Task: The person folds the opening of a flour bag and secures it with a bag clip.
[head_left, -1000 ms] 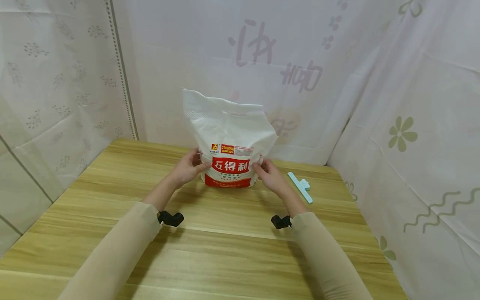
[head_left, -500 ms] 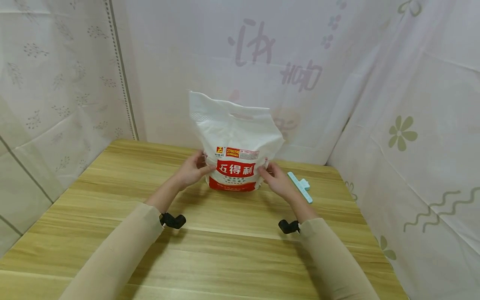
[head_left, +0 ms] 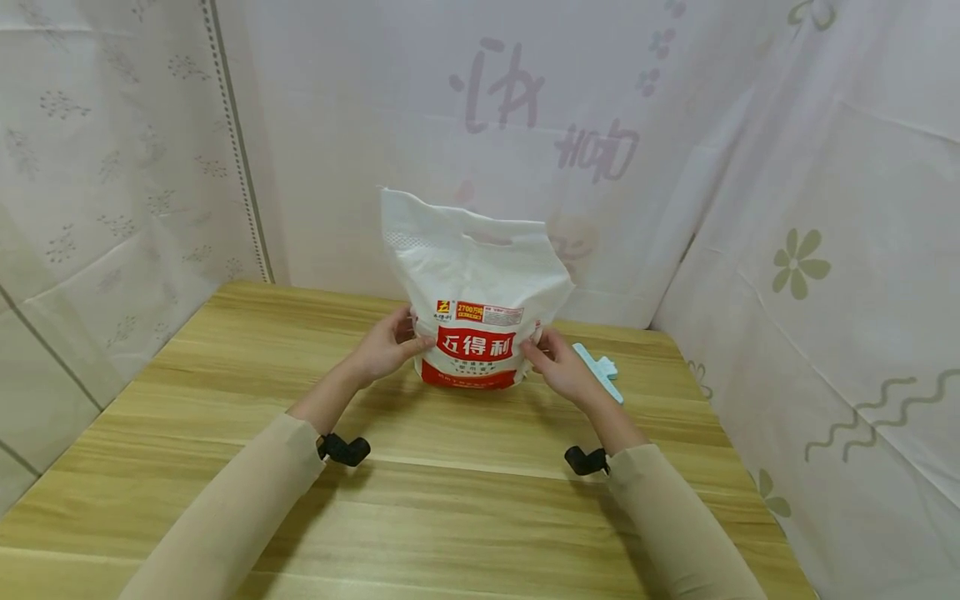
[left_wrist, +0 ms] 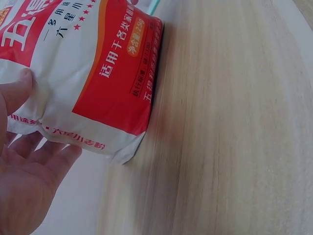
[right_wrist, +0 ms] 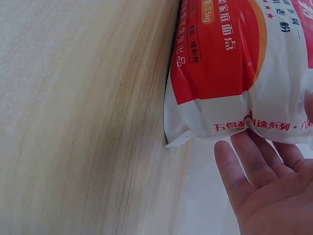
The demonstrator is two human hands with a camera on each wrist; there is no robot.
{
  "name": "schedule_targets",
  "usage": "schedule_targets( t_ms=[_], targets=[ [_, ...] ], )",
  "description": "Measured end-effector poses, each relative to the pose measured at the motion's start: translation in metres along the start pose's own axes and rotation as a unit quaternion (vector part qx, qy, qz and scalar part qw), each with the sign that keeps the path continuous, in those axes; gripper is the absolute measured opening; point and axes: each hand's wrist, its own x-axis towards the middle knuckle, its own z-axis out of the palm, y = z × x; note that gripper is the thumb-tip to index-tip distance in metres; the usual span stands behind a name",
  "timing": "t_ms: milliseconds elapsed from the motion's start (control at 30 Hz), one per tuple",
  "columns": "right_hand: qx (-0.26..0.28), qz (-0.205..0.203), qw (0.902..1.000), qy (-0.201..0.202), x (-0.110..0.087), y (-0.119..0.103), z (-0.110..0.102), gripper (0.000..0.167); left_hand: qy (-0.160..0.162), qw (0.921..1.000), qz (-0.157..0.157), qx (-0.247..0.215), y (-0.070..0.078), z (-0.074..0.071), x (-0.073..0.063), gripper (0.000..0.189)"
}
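A white and red bag of flour (head_left: 480, 275) stands upright towards the back of the table, its flat top with a slot handle leaning slightly. My left hand (head_left: 384, 346) grips its left side, thumb on the front and fingers behind. On the opposite side my right hand (head_left: 561, 367) holds it the same way. In the left wrist view, the left hand's fingers (left_wrist: 41, 156) curve under the bag's printed side seam. The right wrist view has the right hand (right_wrist: 274, 186) against the other side seam, its thumb partly cut off by the frame edge.
A light blue bag clip (head_left: 600, 372) lies on the wooden table (head_left: 450, 508) just right of my right hand. Patterned white curtains (head_left: 330, 150) hang behind the table and along both sides.
The bag of flour has shifted a little to the right and nearer to me, with both hands still holding its sides. The bag clip stays on the table, now partly closer to the right hand.
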Motion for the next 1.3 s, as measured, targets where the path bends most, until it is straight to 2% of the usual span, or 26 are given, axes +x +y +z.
schedule_targets(
  t_ms=[233, 400, 567, 667, 767, 867, 1000, 1167, 1300],
  targets=[
    [0.002, 0.002, 1.0, -0.002, -0.004, -0.001, -0.001, 0.063, -0.01, 0.9999, 0.003, -0.006, -0.001, 0.001, -0.002, 0.069],
    [0.006, -0.015, 0.9999, 0.004, -0.004, 0.002, 0.0, 0.058, -0.016, 0.9997, 0.003, -0.016, -0.001, 0.001, -0.003, 0.069],
    [-0.009, -0.032, 0.9994, 0.007, -0.009, 0.004, -0.001, 0.057, -0.026, 0.9996, 0.014, -0.004, 0.0, -0.003, -0.005, 0.068],
    [-0.026, -0.026, 0.9992, 0.014, -0.015, 0.002, -0.007, 0.06, -0.013, 0.9997, 0.021, 0.002, 0.003, -0.01, -0.007, 0.063],
    [-0.012, -0.022, 0.9992, 0.031, -0.018, 0.0, -0.02, 0.06, 0.021, 0.9992, 0.034, 0.0, 0.01, -0.023, -0.01, 0.058],
    [0.03, -0.036, 0.9981, 0.041, -0.019, -0.002, -0.031, 0.058, 0.062, 0.9965, 0.057, -0.002, 0.024, -0.039, -0.014, 0.055],
    [0.051, -0.04, 0.997, 0.044, -0.022, -0.003, -0.038, 0.057, 0.113, 0.9897, 0.087, 0.015, 0.054, -0.057, -0.021, 0.054],
    [0.056, -0.042, 0.9964, 0.049, -0.024, -0.014, -0.043, 0.057, 0.177, 0.9727, 0.14, 0.056, 0.101, -0.071, -0.023, 0.055],
    [0.063, -0.051, 0.9948, 0.062, -0.022, -0.023, -0.047, 0.057, 0.199, 0.9582, 0.179, 0.101, 0.134, -0.075, -0.018, 0.056]
  ],
)
